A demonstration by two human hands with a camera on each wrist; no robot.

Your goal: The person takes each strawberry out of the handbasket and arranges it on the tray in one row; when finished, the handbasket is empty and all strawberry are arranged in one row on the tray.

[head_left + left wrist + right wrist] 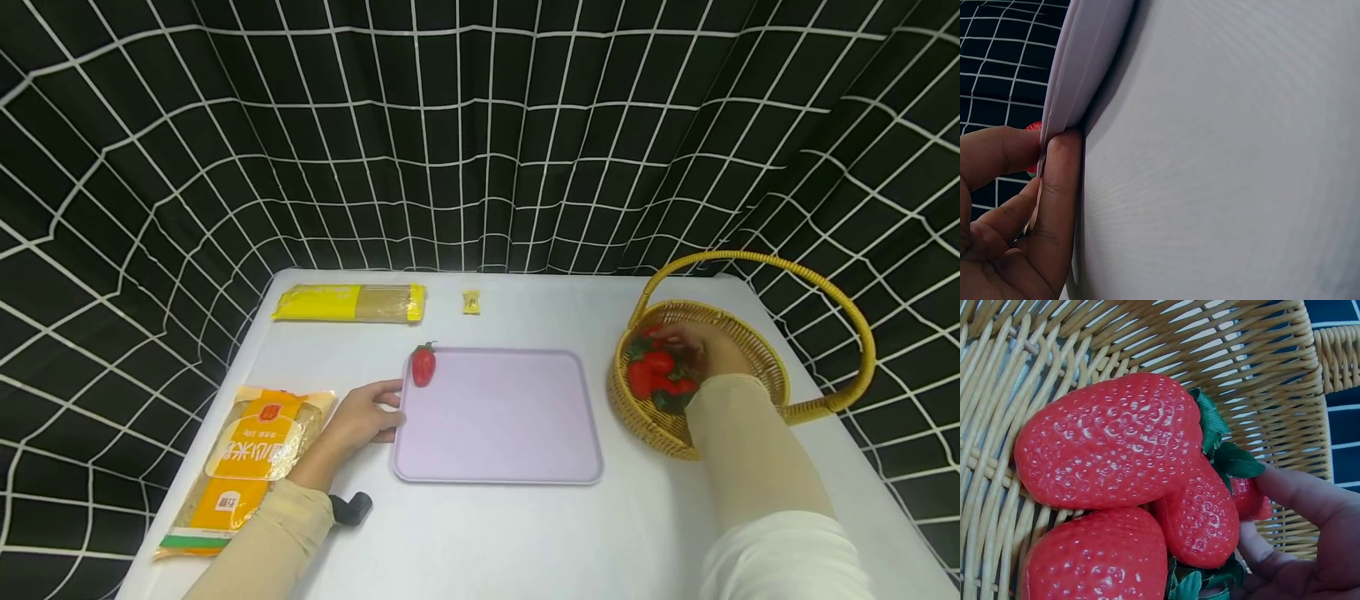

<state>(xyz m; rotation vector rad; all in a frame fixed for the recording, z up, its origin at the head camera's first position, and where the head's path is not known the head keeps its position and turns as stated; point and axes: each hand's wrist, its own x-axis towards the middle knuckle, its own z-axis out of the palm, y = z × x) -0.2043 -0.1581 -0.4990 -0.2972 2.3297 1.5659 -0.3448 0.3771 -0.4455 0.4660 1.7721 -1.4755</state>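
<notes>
My left hand (pixel 367 414) pinches the left rim of a pale lilac tray (pixel 502 425) between thumb and fingers; the left wrist view shows the tray wall (pixel 1088 62) from outside. One strawberry (pixel 423 367) with a green top lies in the tray's far left corner. At the right, my right hand (pixel 708 346) reaches inside a wicker basket (pixel 652 429) with several strawberries (pixel 660 363). The right wrist view shows its thumb and a finger on either side of a partly hidden strawberry (pixel 1250 497), behind larger strawberries (pixel 1110 444).
The basket's tall handle (pixel 862 333) leans out to the right. A yellow noodle pack (pixel 348 303) and a small yellow packet (pixel 471 302) lie at the back. An orange bag (pixel 247 458) lies by my left forearm. A black grid curtain (pixel 465 125) surrounds the white table (pixel 525 542).
</notes>
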